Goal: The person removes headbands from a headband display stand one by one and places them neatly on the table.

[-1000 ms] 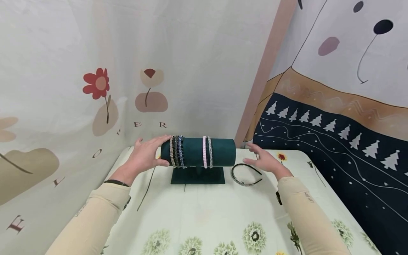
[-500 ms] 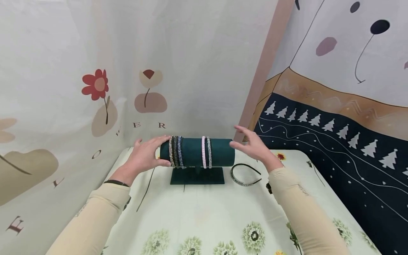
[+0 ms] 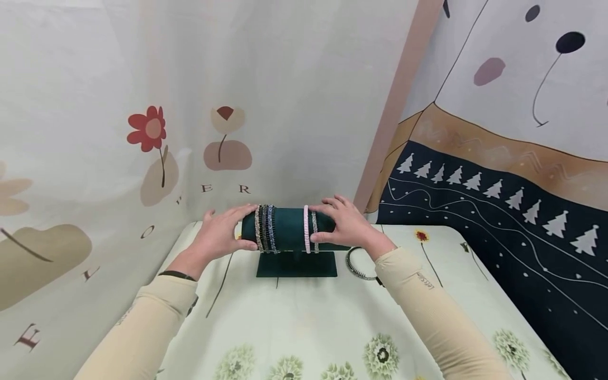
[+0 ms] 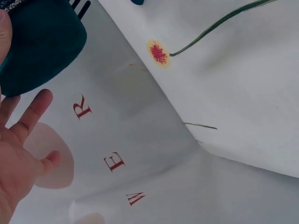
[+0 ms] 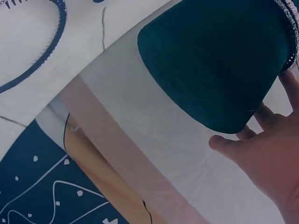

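A bare stretch of the roll (image 3: 288, 229) lies open from above and from the near side, between the left row of headbands (image 3: 264, 229) and the pink headband (image 3: 306, 229). The left hand (image 3: 220, 232) blocks the left end; the right hand (image 3: 347, 224) covers the right part. Underneath, the base (image 3: 296, 265) takes up room. The loose headband (image 3: 353, 271) obstructs the worktop (image 3: 294, 316) just right. Hanging cloth (image 3: 304, 105) bounds the far side; the near side offers wide passage between the sleeves (image 3: 432, 311).

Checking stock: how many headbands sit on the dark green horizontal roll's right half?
2: a pink headband and, just right of it, a silver glittery headband, partly hidden by the right hand.
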A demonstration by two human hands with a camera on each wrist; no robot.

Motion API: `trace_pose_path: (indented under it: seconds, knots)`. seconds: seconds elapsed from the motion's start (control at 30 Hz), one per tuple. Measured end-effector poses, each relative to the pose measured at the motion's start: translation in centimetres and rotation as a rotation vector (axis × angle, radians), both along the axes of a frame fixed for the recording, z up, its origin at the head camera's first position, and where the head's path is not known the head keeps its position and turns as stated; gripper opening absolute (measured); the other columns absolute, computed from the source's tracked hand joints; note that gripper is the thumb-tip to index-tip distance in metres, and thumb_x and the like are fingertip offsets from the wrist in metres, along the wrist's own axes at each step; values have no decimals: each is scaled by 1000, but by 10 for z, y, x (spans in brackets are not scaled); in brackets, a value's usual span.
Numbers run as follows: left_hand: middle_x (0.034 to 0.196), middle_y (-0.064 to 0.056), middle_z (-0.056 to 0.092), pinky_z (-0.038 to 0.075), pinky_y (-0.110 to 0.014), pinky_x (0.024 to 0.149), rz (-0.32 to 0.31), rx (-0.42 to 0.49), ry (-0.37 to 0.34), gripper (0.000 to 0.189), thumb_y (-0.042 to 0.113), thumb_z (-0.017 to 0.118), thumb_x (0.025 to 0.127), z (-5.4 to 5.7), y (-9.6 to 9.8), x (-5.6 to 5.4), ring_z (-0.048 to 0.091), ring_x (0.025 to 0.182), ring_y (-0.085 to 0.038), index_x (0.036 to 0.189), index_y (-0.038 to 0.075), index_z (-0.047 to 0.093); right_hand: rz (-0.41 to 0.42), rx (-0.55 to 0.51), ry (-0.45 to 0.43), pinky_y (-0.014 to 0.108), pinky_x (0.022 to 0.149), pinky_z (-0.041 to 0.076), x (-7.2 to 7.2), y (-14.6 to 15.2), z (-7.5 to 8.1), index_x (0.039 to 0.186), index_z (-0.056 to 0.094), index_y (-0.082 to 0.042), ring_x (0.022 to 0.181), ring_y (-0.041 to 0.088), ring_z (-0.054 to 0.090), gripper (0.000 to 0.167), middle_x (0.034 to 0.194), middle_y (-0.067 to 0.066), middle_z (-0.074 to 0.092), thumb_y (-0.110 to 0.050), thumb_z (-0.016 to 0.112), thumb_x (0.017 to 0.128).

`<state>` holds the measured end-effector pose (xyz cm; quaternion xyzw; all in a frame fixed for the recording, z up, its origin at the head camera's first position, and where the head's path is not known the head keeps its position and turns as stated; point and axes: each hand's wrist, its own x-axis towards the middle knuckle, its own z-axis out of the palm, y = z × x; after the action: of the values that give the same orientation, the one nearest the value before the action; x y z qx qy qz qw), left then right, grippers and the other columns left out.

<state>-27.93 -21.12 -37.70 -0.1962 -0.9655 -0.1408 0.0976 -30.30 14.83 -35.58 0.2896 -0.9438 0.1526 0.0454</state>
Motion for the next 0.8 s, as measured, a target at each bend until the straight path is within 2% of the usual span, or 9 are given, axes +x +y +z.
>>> trace_pose_path:
  seconds: [0.13, 0.33, 0.53, 0.67, 0.8]
  knots:
    - [172, -13, 42, 14, -84, 121, 0, 6, 3, 107, 47, 93, 80, -2, 0, -2, 54, 147, -41, 168, 25, 37, -18, 17, 0, 73, 130, 19, -4, 1, -1, 163, 45, -36, 164, 48, 19, 86, 171, 14, 41, -64, 78, 89]
    - [172, -13, 41, 14, -84, 122, 5, 1, 1, 108, 49, 93, 80, -5, 0, -3, 53, 148, -41, 168, 25, 35, -57, 7, -46, 73, 129, 22, -11, 3, -4, 163, 45, -35, 164, 46, 20, 88, 170, 13, 42, -65, 80, 88]
    - [171, -13, 44, 14, -84, 121, 5, 13, 13, 107, 47, 94, 79, -6, 0, -2, 52, 149, -40, 167, 24, 39, -56, 2, -84, 73, 128, 26, -15, 1, -2, 164, 45, -33, 163, 46, 20, 87, 170, 13, 43, -64, 78, 90]
    - [170, -13, 45, 15, -84, 121, 0, 9, 19, 106, 47, 94, 79, -7, 0, -3, 52, 149, -40, 167, 24, 39, -51, 27, -96, 71, 129, 24, -15, 0, -1, 166, 41, -31, 164, 46, 19, 96, 171, 11, 42, -66, 81, 85]
    - [170, -13, 44, 15, -84, 121, 6, 3, 19, 107, 46, 94, 79, -5, 1, -4, 52, 149, -40, 167, 24, 38, -61, 75, -82, 70, 131, 19, -15, -2, 1, 168, 36, -31, 165, 45, 16, 112, 173, 10, 38, -70, 86, 77]
